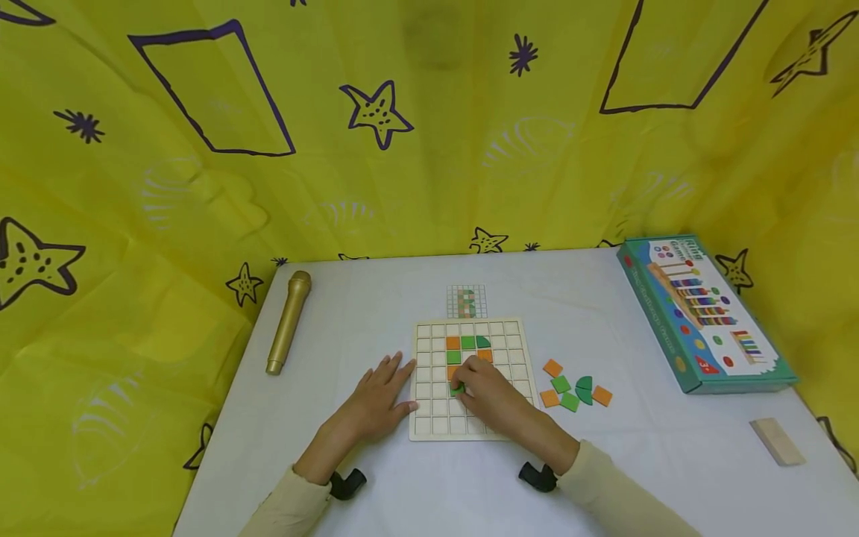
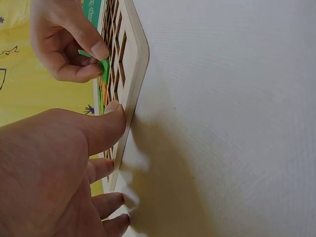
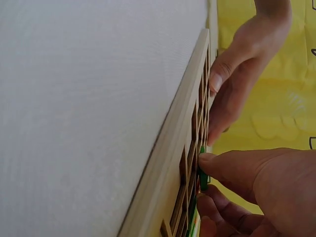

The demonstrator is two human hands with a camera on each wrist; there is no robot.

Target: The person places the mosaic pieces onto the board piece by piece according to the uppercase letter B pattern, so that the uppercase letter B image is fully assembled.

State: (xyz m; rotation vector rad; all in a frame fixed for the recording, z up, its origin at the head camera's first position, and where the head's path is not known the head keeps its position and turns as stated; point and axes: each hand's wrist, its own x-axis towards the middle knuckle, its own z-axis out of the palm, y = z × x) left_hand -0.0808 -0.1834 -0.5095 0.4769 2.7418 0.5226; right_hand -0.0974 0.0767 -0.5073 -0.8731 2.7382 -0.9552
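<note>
Green tile (image 1: 457, 389) pinched in R hand (image 1: 488, 391), mid board (image 1: 429, 426); whether seated can't be told. L hand (image 1: 379, 397) spread, board's L edge touched. Approx. six set tiles (image 1: 467, 342) seen; loose pcs (image 1: 560, 384) unplaced, R of board. Prob. abt. halfway.

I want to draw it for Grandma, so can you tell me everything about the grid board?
The grid board is pale, looks wooden, and has rows of square hollows with brown sides, inside a plain rim. It lies flat on the white table. Orange and green pieces sit in some hollows. The left hand touches its edge; the right hand pinches another green piece at it.
</note>
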